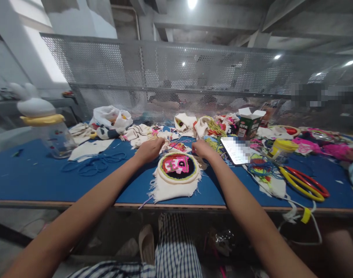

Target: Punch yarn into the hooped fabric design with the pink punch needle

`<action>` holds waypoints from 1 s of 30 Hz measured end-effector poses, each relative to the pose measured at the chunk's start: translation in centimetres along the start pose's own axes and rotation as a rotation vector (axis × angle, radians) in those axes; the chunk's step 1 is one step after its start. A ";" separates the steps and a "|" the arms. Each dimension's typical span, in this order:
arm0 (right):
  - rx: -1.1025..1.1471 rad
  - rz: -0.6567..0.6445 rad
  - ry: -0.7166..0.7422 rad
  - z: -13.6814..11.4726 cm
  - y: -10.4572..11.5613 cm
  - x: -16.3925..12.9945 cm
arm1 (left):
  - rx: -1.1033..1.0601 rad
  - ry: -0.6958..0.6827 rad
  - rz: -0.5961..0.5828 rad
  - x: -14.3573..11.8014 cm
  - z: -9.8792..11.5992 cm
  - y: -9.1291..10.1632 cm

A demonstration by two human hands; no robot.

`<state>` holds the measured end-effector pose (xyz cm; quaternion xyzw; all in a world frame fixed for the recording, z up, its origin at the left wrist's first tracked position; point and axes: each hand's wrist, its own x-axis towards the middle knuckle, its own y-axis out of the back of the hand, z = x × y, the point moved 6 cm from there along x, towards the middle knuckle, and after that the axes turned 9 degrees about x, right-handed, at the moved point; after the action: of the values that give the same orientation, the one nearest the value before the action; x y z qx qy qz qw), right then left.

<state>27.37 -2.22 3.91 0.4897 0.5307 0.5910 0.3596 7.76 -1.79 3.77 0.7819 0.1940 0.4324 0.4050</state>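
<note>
Resting on the blue desk [57, 185]: an embroidery hoop [179, 181] around frayed white cloth [176, 192], near the front edge, between the forearms
Left hand [151, 150]: just beyond the hoop's left side, fingers curled; I can't tell whether they pinch anything
Right hand [203, 149]: opposite, beyond the hoop's right side, fingers bent, grip unclear from here
Phone [232, 150]: lit, right of the right hand
Rabbit-eared jar [45, 120]: far left

Left forearm [107, 194] and right forearm [240, 189] bare, reaching forward, angled inward. Left hand [150, 150] and right hand [203, 149] apart, fingers curled. Fingertip detail too small to read.
</note>
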 end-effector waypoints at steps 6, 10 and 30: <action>-0.010 0.371 -0.039 -1.7 3.6 -0.7 | -0.005 -0.032 0.053 -0.1 0.1 0.2; 0.029 0.512 -0.011 -2.4 4.6 -0.8 | -0.003 -0.040 0.070 -0.1 0.1 0.1; -0.050 0.465 0.256 -4.8 3.2 -0.3 | 0.052 -0.033 0.009 -0.1 0.0 0.0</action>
<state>23.14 -4.43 7.14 0.5106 0.4305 0.7277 0.1561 7.75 -1.90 3.74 0.8000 0.1949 0.4163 0.3857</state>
